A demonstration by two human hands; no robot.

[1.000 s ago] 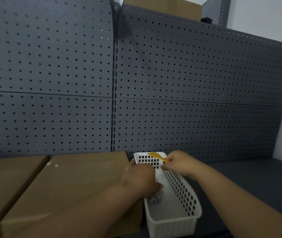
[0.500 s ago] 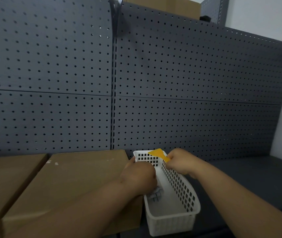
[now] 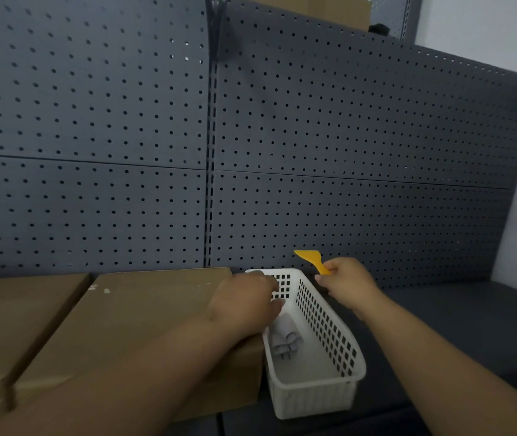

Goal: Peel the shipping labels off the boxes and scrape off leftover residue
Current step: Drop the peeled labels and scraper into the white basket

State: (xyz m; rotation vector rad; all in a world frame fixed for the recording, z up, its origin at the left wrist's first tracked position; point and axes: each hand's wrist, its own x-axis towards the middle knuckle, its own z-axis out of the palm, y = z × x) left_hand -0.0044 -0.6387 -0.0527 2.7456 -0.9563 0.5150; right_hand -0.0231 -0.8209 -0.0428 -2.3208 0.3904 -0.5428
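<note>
Right hand (image 3: 346, 286): closed round the handle of the yellow scraper (image 3: 310, 259). Held just beyond the far right corner of the basket, clear of its rim, blade up and tilted left. Probably gripped low on the handle to leave the whole blade free for scraping.
Left hand (image 3: 244, 305): laid across the join between box and basket, fingers bent over the basket's left wall. Gripping the wall or something inside: cannot tell, fingertips hidden. Likely placed there to steady the light basket.
Basket (image 3: 329, 338): white slotted plastic, standing on the shelf (image 3: 471, 325) with its left wall touching the right side of the nearer box. Presumably kept beside the work as bin and tool holder.
Rolled scraps (image 3: 285, 341): pale curls on the basket floor near the left wall. Possibly peeled labels; too blurred to confirm.
Box (image 3: 156, 309): brown cardboard, flat on the shelf, back against the pegboard (image 3: 345, 136). No label visible on the top face. A few white flecks (image 3: 106, 290) near its far left corner, probably leftover residue.
Second box (image 3: 14, 316): just beside the first, toward the shelf's left end. Top bare as far as seen.
Step in hand: scraper out of the basket and ready; flecks judged the next target.
Risk: blade edge digging into the soft cardboard if held too steep.
</note>
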